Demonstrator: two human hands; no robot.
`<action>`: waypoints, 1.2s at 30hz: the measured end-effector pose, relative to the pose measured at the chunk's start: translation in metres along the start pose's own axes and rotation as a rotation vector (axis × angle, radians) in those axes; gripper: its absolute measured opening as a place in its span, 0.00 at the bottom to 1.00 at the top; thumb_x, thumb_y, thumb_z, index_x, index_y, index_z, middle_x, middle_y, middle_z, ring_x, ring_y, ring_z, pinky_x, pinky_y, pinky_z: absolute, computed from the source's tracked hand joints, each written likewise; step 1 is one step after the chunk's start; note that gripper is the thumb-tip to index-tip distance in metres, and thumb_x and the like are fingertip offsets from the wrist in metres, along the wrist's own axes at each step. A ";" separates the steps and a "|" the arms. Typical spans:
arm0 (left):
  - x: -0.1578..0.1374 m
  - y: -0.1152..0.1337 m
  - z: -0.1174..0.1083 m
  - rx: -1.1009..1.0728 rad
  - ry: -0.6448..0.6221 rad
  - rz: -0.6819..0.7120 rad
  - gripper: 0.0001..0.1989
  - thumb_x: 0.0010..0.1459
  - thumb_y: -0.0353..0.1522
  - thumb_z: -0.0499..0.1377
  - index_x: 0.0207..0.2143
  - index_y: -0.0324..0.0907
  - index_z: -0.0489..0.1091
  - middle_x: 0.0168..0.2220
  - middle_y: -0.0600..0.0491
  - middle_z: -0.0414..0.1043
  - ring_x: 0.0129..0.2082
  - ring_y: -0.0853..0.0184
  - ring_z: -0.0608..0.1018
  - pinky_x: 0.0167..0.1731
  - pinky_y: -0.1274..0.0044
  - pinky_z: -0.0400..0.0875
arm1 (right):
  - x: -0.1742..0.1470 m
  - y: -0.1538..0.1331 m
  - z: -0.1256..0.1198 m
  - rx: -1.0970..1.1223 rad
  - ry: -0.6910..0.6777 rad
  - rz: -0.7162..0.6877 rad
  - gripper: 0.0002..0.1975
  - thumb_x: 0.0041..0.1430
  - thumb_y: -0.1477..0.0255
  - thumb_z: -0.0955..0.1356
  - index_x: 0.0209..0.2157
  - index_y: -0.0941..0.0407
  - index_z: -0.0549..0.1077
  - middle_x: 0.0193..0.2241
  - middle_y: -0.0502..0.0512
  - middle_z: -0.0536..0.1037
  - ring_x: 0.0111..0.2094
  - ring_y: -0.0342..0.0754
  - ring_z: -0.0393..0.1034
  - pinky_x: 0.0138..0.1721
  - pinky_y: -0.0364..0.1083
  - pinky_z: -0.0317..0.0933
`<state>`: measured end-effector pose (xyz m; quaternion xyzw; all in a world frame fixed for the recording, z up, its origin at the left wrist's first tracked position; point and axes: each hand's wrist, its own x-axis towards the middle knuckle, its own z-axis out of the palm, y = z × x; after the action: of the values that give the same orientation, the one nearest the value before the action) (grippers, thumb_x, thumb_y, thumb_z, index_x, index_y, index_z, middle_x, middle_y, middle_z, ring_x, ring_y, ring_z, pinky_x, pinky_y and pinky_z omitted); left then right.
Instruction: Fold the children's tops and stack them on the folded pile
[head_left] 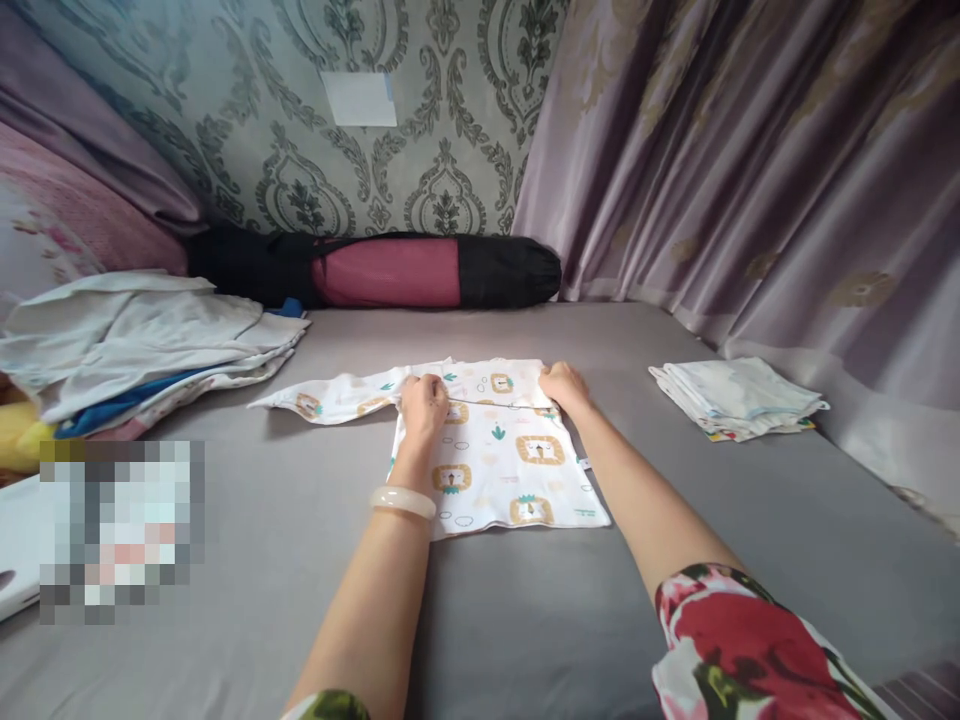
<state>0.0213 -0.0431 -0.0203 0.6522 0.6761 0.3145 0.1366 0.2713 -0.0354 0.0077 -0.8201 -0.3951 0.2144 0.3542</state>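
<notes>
A small white long-sleeved shirt [495, 480] printed with lion faces and green leaves lies flat on the grey bed. One sleeve [337, 397] stretches out to the left; on the right no sleeve sticks out, and a layer of cloth lies across the top. My left hand [424, 405], below a pale bangle, is closed on the cloth near the left shoulder. At the upper right edge, my right hand [564, 385] has its fingers closed on the fabric. Its fingertips are partly hidden.
A pile of clothes [135, 330] lies at the left, a smaller folded stack [742, 395] at the right. Along the wall rests a long black and maroon bag [386, 270]. Curtains [735, 150] hang at the right. A white object [22, 545], partly blurred out, is at lower left.
</notes>
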 end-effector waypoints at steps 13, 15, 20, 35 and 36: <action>-0.009 0.002 0.001 0.070 -0.013 0.019 0.14 0.62 0.27 0.50 0.43 0.42 0.74 0.42 0.44 0.71 0.48 0.57 0.71 0.47 0.69 0.65 | -0.029 -0.001 0.015 -0.649 0.077 -0.191 0.17 0.70 0.72 0.53 0.51 0.63 0.66 0.46 0.71 0.75 0.48 0.55 0.73 0.47 0.50 0.61; -0.008 0.003 0.000 0.074 -0.020 0.008 0.15 0.62 0.28 0.50 0.44 0.42 0.74 0.42 0.44 0.71 0.48 0.57 0.71 0.48 0.69 0.65 | -0.027 -0.003 0.013 -0.670 0.063 -0.181 0.17 0.69 0.75 0.53 0.51 0.63 0.66 0.49 0.72 0.73 0.50 0.55 0.71 0.46 0.49 0.61; -0.008 0.006 -0.002 0.091 0.008 -0.006 0.15 0.62 0.29 0.50 0.44 0.41 0.75 0.43 0.43 0.70 0.48 0.55 0.71 0.49 0.67 0.65 | -0.029 -0.013 0.010 -0.745 0.040 -0.283 0.19 0.64 0.82 0.55 0.51 0.64 0.69 0.51 0.72 0.71 0.53 0.57 0.67 0.50 0.51 0.57; -0.016 0.019 0.012 0.304 -0.264 0.254 0.24 0.68 0.32 0.43 0.64 0.36 0.57 0.66 0.42 0.55 0.68 0.53 0.54 0.65 0.60 0.50 | -0.076 -0.028 0.070 -0.641 -0.345 -0.710 0.30 0.68 0.65 0.50 0.68 0.58 0.50 0.70 0.56 0.47 0.69 0.54 0.36 0.66 0.63 0.32; -0.016 0.019 0.011 0.310 -0.268 0.249 0.24 0.68 0.33 0.43 0.64 0.36 0.57 0.67 0.43 0.55 0.68 0.54 0.54 0.65 0.60 0.50 | -0.075 -0.029 0.069 -0.642 -0.349 -0.705 0.30 0.68 0.65 0.50 0.68 0.58 0.50 0.70 0.56 0.46 0.69 0.54 0.36 0.65 0.63 0.31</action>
<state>0.0449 -0.0572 -0.0205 0.7798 0.6063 0.1320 0.0836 0.1689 -0.0540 -0.0110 -0.6562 -0.7473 0.0831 0.0637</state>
